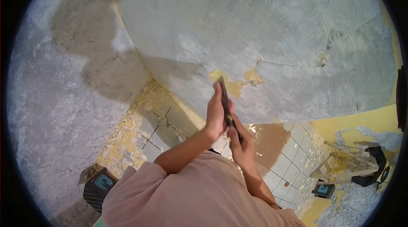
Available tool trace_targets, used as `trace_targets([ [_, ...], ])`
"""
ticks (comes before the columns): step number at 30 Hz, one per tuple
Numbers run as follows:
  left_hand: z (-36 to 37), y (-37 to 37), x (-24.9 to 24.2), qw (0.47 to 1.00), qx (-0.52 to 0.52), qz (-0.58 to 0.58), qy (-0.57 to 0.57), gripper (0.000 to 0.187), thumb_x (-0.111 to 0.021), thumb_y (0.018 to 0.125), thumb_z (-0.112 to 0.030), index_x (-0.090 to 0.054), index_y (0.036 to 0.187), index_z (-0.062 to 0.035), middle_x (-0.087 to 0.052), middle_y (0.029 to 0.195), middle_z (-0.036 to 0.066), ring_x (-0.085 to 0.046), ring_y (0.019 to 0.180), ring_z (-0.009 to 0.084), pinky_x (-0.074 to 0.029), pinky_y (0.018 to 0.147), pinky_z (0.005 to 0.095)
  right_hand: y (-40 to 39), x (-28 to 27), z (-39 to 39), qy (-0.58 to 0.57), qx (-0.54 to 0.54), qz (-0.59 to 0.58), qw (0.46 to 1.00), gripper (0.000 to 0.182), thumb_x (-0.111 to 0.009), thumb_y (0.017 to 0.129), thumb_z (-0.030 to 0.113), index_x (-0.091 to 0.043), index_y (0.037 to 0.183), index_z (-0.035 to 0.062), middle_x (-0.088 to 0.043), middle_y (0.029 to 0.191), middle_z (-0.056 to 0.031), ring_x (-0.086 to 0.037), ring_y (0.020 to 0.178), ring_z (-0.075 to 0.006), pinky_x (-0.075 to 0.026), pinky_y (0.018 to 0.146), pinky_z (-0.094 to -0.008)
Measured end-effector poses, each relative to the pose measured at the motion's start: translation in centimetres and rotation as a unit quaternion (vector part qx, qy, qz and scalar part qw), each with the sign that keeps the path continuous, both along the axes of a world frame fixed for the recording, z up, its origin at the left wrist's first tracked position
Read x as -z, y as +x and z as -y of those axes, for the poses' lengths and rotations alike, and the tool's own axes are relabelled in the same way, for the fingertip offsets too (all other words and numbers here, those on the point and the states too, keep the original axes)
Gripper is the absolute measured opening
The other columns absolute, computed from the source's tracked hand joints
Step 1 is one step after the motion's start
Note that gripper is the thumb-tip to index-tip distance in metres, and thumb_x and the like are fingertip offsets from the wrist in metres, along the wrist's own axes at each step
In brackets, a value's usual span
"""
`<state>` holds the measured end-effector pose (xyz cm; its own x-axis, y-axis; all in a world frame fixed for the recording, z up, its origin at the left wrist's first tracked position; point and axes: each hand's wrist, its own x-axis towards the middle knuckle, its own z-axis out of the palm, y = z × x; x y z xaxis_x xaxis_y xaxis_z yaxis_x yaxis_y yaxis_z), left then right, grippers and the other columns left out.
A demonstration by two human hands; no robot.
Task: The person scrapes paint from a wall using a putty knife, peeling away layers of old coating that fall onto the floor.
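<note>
A single fisheye head view looks steeply down from close above the hands at the scraped wall (263,27) and the tiled floor (293,159) below.

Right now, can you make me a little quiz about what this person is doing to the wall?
1. True or false: both hands grip the scraper.
2. What colour are the paint patches left by the blade on the grey wall? A yellow, B red, C blue.
3. Fill in: the floor below shows white ____.

Key
1. True: the left hand is nearer the blade and the right hand is lower on the handle.
2. A: yellow patches sit beside the blade tip.
3. Tiles.
</note>
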<state>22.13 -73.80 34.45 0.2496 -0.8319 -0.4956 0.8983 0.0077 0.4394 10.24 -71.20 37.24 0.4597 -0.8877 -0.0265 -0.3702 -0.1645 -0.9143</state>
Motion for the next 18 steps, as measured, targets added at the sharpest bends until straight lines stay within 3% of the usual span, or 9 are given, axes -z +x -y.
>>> trace_targets([
  [2, -1.0, -2.0, -0.2, 0.999, -0.001, -0.052, 0.005, 0.045, -0.045, 0.086, -0.054, -0.05, 0.094, -0.0102, -0.046, 0.067, 0.003, -0.046, 0.054, 0.0107, -0.04, 0.049, 0.0219, -0.7, -1.4, -1.2, 0.041, -0.009, -0.006, 0.999, 0.034, -0.046, 0.09, 0.011, -0.048, 0.123, 0.0016, -0.058, 0.112, -0.0206, -0.054, 0.102, -0.0158, -0.041, 0.086, -0.0278],
  [4, 1.3, -1.9, 1.4, 0.999, -0.026, 0.016, 0.016, 0.047, -0.038, 0.089, -0.056, -0.044, 0.073, -0.012, -0.041, 0.057, 0.0, -0.039, 0.046, 0.0094, -0.034, 0.044, 0.0212, -0.5, -0.3, -0.5, 0.02, 0.026, -0.017, 0.999, 0.035, -0.047, 0.09, 0.01, -0.048, 0.124, 0.0023, -0.061, 0.107, -0.0178, -0.057, 0.092, -0.0148, -0.043, 0.081, -0.0271],
  [5, 1.4, -1.4, 1.5, 0.999, -0.02, 0.033, -0.008, 0.046, -0.039, 0.089, -0.055, -0.044, 0.074, -0.0121, -0.042, 0.058, 0.0, -0.039, 0.047, 0.0087, -0.034, 0.045, 0.0206, 0.9, -0.2, -0.2, 0.072, 0.068, -0.07, 0.993, 0.035, -0.047, 0.091, 0.011, -0.048, 0.125, 0.0023, -0.062, 0.088, -0.0106, -0.053, 0.072, -0.0101, -0.044, 0.067, -0.0243],
  [6, 1.4, -0.7, 1.5, 0.998, -0.018, 0.053, -0.039, 0.044, -0.04, 0.089, -0.054, -0.045, 0.076, -0.0122, -0.042, 0.06, -0.001, -0.039, 0.048, 0.0081, -0.035, 0.045, 0.02, 0.5, 0.0, -0.6, 0.072, 0.069, -0.071, 0.992, 0.035, -0.047, 0.091, 0.011, -0.048, 0.125, 0.0023, -0.062, 0.088, -0.0106, -0.053, 0.072, -0.0101, -0.044, 0.067, -0.0243],
  [8, 0.1, -1.4, 1.0, 1.0, -0.008, 0.018, 0.007, 0.044, -0.041, 0.088, -0.055, -0.045, 0.077, -0.0124, -0.041, 0.06, -0.001, -0.039, 0.048, 0.007, -0.034, 0.045, 0.0191, -0.6, 0.3, -1.2, 0.109, 0.042, 0.014, 0.993, 0.036, -0.047, 0.091, 0.012, -0.048, 0.125, 0.0029, -0.055, 0.073, -0.0041, -0.041, 0.059, -0.0067, -0.038, 0.054, -0.022],
  [12, 0.4, -2.1, -0.9, 0.997, -0.037, -0.026, 0.063, 0.045, -0.042, 0.088, -0.056, -0.044, 0.074, -0.013, -0.04, 0.056, -0.002, -0.038, 0.047, 0.0066, -0.034, 0.044, 0.0193, -1.1, -0.8, -1.1, 0.078, 0.038, -0.012, 0.996, 0.036, -0.047, 0.091, 0.014, -0.048, 0.125, 0.0033, -0.056, 0.072, -0.0048, -0.044, 0.061, -0.0084, -0.041, 0.057, -0.0246],
  [14, 1.9, -0.6, 1.0, 0.998, -0.038, 0.049, -0.023, 0.044, -0.041, 0.088, -0.055, -0.044, 0.073, -0.0136, -0.041, 0.056, -0.002, -0.038, 0.047, 0.0071, -0.033, 0.044, 0.0194, 1.1, 2.4, 0.2, 0.022, 0.07, 0.071, 0.995, 0.037, -0.048, 0.091, 0.015, -0.048, 0.126, 0.0053, -0.046, 0.065, 0.0017, -0.035, 0.051, -0.004, -0.031, 0.045, -0.0203],
  [15, 1.5, -0.4, 2.4, 0.997, -0.016, 0.037, -0.065, 0.042, -0.046, 0.087, -0.053, -0.047, 0.081, -0.0111, -0.044, 0.061, 0.0, -0.042, 0.051, 0.0077, -0.037, 0.046, 0.0215, 0.9, 1.4, -0.3, 0.055, 0.063, 0.051, 0.995, 0.037, -0.048, 0.091, 0.015, -0.048, 0.126, 0.0049, -0.046, 0.064, 0.0019, -0.035, 0.05, -0.0041, -0.031, 0.045, -0.0206],
  [18, -1.2, -1.9, -0.3, 0.999, -0.026, 0.009, 0.02, 0.045, -0.043, 0.088, -0.054, -0.048, 0.076, -0.0109, -0.044, 0.06, -0.001, -0.041, 0.049, 0.0076, -0.034, 0.044, 0.0221, -0.9, -0.4, -2.9, 0.092, 0.055, 0.042, 0.993, 0.035, -0.048, 0.091, 0.014, -0.049, 0.125, 0.0051, -0.05, 0.065, -0.0019, -0.036, 0.052, -0.0056, -0.033, 0.047, -0.0219],
])
